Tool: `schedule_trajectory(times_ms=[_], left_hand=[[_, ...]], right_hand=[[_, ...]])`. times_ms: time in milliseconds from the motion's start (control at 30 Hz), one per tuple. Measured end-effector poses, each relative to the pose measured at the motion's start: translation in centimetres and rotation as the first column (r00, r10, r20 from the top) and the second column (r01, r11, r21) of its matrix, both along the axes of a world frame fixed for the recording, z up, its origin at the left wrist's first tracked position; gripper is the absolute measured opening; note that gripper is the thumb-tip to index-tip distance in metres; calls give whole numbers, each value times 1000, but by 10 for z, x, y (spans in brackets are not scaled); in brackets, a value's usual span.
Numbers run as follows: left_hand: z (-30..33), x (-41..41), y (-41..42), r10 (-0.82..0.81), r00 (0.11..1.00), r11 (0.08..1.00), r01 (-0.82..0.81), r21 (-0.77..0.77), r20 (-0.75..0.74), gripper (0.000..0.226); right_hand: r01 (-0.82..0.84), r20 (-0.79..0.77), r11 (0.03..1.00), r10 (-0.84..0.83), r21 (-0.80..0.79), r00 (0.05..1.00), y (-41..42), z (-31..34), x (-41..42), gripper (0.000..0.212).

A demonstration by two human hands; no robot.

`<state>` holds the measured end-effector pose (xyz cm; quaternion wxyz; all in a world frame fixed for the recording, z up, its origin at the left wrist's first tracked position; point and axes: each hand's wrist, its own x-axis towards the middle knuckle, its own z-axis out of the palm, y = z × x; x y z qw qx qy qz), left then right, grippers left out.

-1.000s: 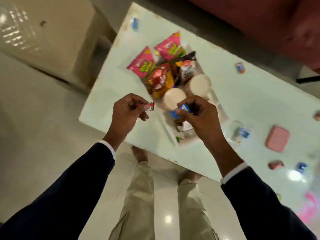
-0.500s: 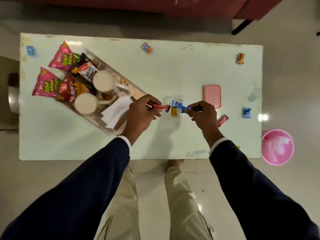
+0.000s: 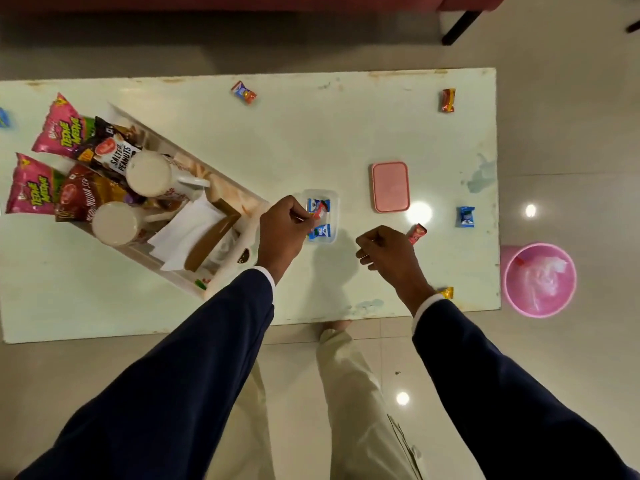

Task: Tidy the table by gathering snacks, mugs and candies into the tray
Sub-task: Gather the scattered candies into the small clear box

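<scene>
1. The left hand is hovering over the left edge of a small clear container in the middle of the bench, its grip pinched closed on a red candy that is lying over the container's opening.
2. Two blue candies are sitting inside the container, one at the far end and one at the near end.
3. The right hand is hanging over the bench to the right of the container, fingers loosely curled with the grip empty.
4. A red-wrapped candy is lying just beside the right hand's far side, and a yellow candy is peeking out by the right wrist at the near edge.
5. The tray is sitting at an angle on the left part of the bench, holding two white mugs, pink snack packets, a peanut packet and white paper.
6. A pink lid is lying flat to the right of the container.
7. More candies are lying scattered: a blue one near the right edge, a red-yellow one at the far right corner, and another along the far edge.
8. A pink bin is standing on the floor past the bench's right end.
</scene>
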<state>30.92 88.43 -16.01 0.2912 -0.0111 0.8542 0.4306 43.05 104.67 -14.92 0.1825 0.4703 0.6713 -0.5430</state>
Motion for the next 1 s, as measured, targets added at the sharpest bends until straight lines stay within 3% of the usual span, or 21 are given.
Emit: schedule_trajectory(times_ms=[100,233,467,667,800,1000], left_hand=[[-7,0,6,-40,996,998,36,-48,-77,30],[-9,1,-6,-93,981,993,79,-90,-168,7],[19,-37,-70,-35,976,999,38,12,-216,10],[60,-110,-158,-38,901,999,48,13,-433,9],[70,-159,-254,85,837,994,-111,-15,-541,15],[43,-217,-397,260,819,934,-347,-82,-512,25]], right_hand=[[-18,15,1000,18,-9,1000,3,-2,-2,7],[-64,-17,998,64,22,998,1,0,-26,9],[-112,-157,992,120,59,980,-35,19,-103,10],[-355,-298,933,358,65,885,-121,41,-195,16],[-492,-360,864,495,108,791,-196,49,-263,18],[-593,-374,771,634,232,677,-296,49,-353,17]])
